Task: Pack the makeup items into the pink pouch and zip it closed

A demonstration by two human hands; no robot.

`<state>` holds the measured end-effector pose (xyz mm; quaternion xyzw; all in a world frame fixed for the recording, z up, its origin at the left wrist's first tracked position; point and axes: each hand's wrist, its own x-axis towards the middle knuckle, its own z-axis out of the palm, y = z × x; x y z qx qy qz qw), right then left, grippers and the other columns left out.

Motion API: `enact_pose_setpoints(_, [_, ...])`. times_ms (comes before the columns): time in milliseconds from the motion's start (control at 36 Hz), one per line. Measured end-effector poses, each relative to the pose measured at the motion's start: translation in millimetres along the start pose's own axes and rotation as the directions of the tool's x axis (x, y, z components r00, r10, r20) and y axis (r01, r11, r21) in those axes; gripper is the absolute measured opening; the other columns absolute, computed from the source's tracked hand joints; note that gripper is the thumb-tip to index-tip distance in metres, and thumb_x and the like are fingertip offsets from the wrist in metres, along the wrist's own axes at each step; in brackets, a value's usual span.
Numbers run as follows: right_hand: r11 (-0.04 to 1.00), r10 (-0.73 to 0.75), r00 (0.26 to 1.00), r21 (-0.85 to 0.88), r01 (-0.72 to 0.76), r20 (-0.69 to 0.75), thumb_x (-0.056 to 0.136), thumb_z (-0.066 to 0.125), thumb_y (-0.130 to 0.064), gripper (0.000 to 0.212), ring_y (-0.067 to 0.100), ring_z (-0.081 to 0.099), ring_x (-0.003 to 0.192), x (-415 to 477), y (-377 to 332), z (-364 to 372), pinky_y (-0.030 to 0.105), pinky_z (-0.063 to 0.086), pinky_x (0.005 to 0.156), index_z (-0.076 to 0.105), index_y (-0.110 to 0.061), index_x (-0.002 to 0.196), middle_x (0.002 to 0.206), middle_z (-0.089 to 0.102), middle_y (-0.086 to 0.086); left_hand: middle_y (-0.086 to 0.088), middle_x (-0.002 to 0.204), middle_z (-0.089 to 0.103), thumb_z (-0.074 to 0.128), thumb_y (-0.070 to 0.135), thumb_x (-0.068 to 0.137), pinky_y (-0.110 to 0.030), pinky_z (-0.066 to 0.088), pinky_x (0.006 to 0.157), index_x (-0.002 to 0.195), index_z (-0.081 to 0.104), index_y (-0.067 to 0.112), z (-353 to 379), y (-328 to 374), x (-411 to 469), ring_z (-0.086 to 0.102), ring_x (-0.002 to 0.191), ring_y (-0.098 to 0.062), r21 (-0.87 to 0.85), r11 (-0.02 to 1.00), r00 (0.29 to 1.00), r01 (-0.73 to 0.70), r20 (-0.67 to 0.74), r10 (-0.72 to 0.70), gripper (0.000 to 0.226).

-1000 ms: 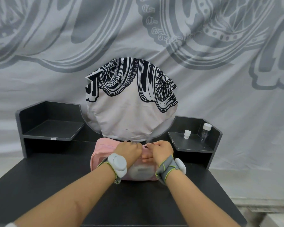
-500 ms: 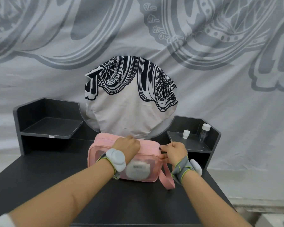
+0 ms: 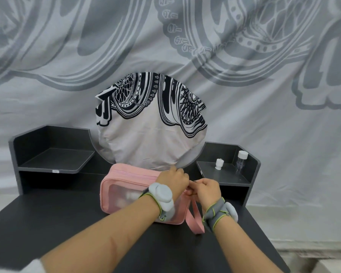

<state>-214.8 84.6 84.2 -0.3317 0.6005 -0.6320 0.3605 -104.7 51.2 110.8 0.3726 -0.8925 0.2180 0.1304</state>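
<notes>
pink pouch [image 3: 126,180]: stands upright on the dark surface [image 3: 67,223], in front of the cloth-covered round panel [image 3: 152,138]; clear front window, pale items visible inside
strap [image 3: 195,221]: pink loop, hangs from the pouch's right end and lies on the surface
left hand [image 3: 172,179]: on the pouch's top right end, fingers [image 3: 173,170] curled over the top edge, gripping it
right hand [image 3: 206,189]: just beside the left hand, fingers curled tight and pinching at the pouch's top right corner; the exact bit pinched is hidden
zip: seam runs along the top; its right end is hidden under the hands
wrist bands [image 3: 162,196]: grey, one on each wrist
right shelf [image 3: 224,174]: small white bottle [image 3: 219,164] and clear bottle with white cap [image 3: 241,160], standing apart
left shelf [image 3: 55,159]: dark, to the pouch's back left
</notes>
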Motion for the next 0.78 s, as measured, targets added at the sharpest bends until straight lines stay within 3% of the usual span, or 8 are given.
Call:
enact_pose_setpoints(56, [0.981, 0.102, 0.993, 0.16, -0.111, 0.066, 0.083, 0.058, 0.01, 0.018, 0.013, 0.051, 0.036, 0, -1, 1, 0.025, 0.053, 0.042, 0.058, 0.005, 0.066, 0.047, 0.055, 0.013, -0.002, 0.05, 0.059, 0.036, 0.009, 0.06, -0.018, 0.042, 0.034, 0.049, 0.063, 0.015, 11, -3, 1, 0.062, 0.047, -0.021, 0.006, 0.999, 0.996, 0.045, -0.074, -0.044, 0.03])
enact_pose_setpoints(250, [0.882, 0.277, 0.957, 0.374, -0.289, 0.085, 0.083, 0.052, 0.015, 0.017, 0.019, 0.049, 0.051, -3, 1, -4, 0.025, 0.054, 0.039, 0.056, 0.007, 0.069, 0.041, 0.055, 0.011, 0.002, 0.051, 0.056, 0.035, 0.008, 0.061, -0.015, 0.036, 0.031, 0.048, 0.061, 0.017, 14, 1, -12, 0.059, 0.046, -0.019, 0.022, 0.996, 0.986, 0.083, -0.15, -0.079, 0.031])
enact_pose_setpoints(333, [0.871, 0.329, 0.944, 0.375, -0.316, 0.031, 0.085, 0.05, 0.016, 0.017, 0.022, 0.052, 0.049, -1, 12, -12, 0.027, 0.053, 0.036, 0.054, 0.008, 0.071, 0.054, 0.055, 0.016, 0.002, 0.051, 0.055, 0.035, 0.006, 0.06, -0.015, 0.035, 0.031, 0.047, 0.06, 0.018, 17, -3, -12, 0.058, 0.045, -0.017, 0.037, 0.994, 0.98, 0.1, -0.176, -0.092, 0.031])
enact_pose_setpoints(444, [0.849, 0.426, 0.905, 0.339, -0.405, 0.013, 0.086, 0.054, 0.011, 0.019, 0.013, 0.051, 0.026, 0, 41, -17, 0.022, 0.048, 0.031, 0.055, 0.006, 0.068, 0.036, 0.053, 0.009, 0.002, 0.052, 0.056, 0.043, 0.008, 0.058, -0.015, 0.035, 0.031, 0.048, 0.061, 0.017, 16, -2, -15, 0.058, 0.047, -0.017, 0.041, 0.996, 0.984, 0.085, -0.157, -0.078, 0.023])
enact_pose_setpoints(611, [0.874, 0.435, 0.9, 0.245, -0.419, -0.013, 0.084, 0.064, 0.003, 0.019, 0.012, 0.047, 0.03, -1, 47, -15, 0.016, 0.041, 0.03, 0.057, 0.001, 0.067, 0.042, 0.049, 0.006, 0.001, 0.054, 0.057, 0.047, 0.007, 0.059, -0.016, 0.036, 0.031, 0.052, 0.062, 0.017, 20, 3, -9, 0.059, 0.049, -0.017, 0.025, 0.995, 0.978, 0.101, -0.183, -0.095, 0.02])
enact_pose_setpoints(667, [0.895, 0.425, 0.905, 0.16, -0.417, -0.023, 0.086, 0.063, -0.004, 0.026, 0.013, 0.043, 0.035, 2, 48, -14, 0.016, 0.038, 0.033, 0.054, -0.002, 0.063, 0.035, 0.045, 0.004, -0.006, 0.079, 0.065, 0.056, -0.003, 0.065, -0.027, 0.049, 0.045, 0.077, 0.069, 0.013, 7, 2, -13, 0.065, 0.075, -0.023, -0.011, 0.997, 0.986, 0.074, -0.146, -0.075, 0.023])
enact_pose_setpoints(722, [0.928, 0.372, 0.928, 0.055, -0.37, -0.033, 0.088, 0.063, -0.013, 0.032, 0.015, 0.039, 0.038, 2, 50, -14, 0.018, 0.034, 0.037, 0.052, -0.006, 0.058, 0.036, 0.043, 0.004, -0.012, 0.116, 0.058, 0.04, -0.001, 0.091, -0.039, 0.051, 0.075, 0.113, 0.058, 0.007, 17, -11, -9, 0.056, 0.112, -0.03, -0.059, 0.994, 0.994, 0.094, -0.054, -0.098, 0.029])
enact_pose_setpoints(778, [0.963, 0.252, 0.961, -0.065, -0.26, -0.112, 0.083, 0.068, -0.027, 0.033, 0.019, 0.042, 0.043, -1, 53, -15, 0.022, 0.038, 0.044, 0.055, -0.008, 0.059, 0.048, 0.046, 0.007, -0.011, 0.12, 0.057, 0.041, 0.015, 0.097, -0.041, 0.047, 0.086, 0.114, 0.058, 0.009, 11, -27, -13, 0.055, 0.116, -0.031, -0.167, 0.967, 0.981, 0.191, 0.041, -0.187, 0.024])
